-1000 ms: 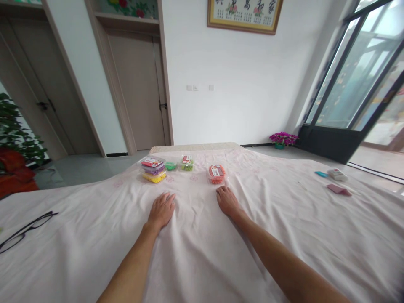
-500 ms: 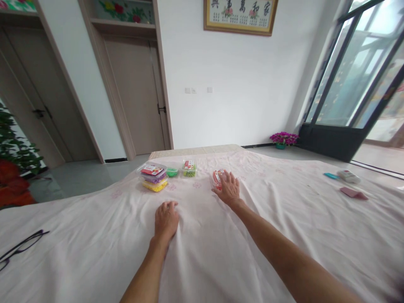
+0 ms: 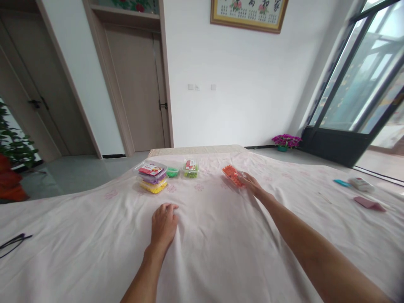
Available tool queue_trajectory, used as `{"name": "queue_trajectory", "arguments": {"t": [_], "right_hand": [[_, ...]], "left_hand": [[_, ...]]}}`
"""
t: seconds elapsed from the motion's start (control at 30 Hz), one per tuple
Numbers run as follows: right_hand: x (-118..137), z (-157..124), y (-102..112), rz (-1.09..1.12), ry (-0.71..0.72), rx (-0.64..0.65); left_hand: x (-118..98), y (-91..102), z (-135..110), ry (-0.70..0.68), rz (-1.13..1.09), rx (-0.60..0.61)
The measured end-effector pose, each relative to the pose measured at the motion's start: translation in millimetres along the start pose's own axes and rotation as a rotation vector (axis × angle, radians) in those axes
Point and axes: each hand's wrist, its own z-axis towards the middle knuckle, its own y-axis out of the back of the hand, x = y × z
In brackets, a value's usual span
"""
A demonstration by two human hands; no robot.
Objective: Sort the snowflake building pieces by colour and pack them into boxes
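Observation:
My right hand (image 3: 251, 184) grips a clear plastic box of red-orange pieces (image 3: 232, 175) by its right end. The box is tilted, with the coloured side facing up and toward me. My left hand (image 3: 164, 221) rests on the pale pink cloth (image 3: 202, 235), its fingers loosely bent and slightly apart, with nothing seen in it. Beyond that hand stands a stack of clear boxes: a purple-filled box with a red label (image 3: 151, 170) lies above a yellow-filled box (image 3: 154, 186). Beside the stack are a green-filled box (image 3: 172, 172) and a labelled light-green-filled box (image 3: 191, 168).
Black-framed glasses (image 3: 14, 242) lie at the left edge of the cloth. To the right are a blue item (image 3: 342, 183), a white packet (image 3: 361, 184) and a folded pink piece (image 3: 369, 203). A pot of magenta flowers (image 3: 286, 142) stands on the floor behind.
My right hand has gone from lying over the red box to gripping its right end. The box has shifted right and tilted. My left hand stays in nearly the same place.

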Motion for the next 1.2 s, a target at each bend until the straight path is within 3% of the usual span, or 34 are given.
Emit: {"name": "queue_trajectory", "arguments": {"t": [0.2, 0.47, 0.57, 0.8, 1.2], "right_hand": [[-16.4, 6.2, -9.1, -0.012, 0.041, -0.007], [11.7, -9.2, -43.2, -0.535, 0.399, -0.008], [18.4, -12.0, -51.7, -0.629, 0.452, -0.033], [-3.4, 6.3, -39.6, -0.719, 0.224, -0.115], [-30.4, 23.8, -6.2, -0.794, -0.042, -0.13]], "left_hand": [[-0.6, -2.4, 7.8, 0.008, -0.02, -0.018], [-2.1, -1.1, 9.9, 0.022, -0.044, -0.005], [-2.9, -0.6, 10.3, 0.021, -0.048, 0.001], [-1.6, -1.7, 9.2, 0.017, -0.046, -0.004], [-2.5, -1.7, 12.2, 0.029, -0.055, 0.017]]}}
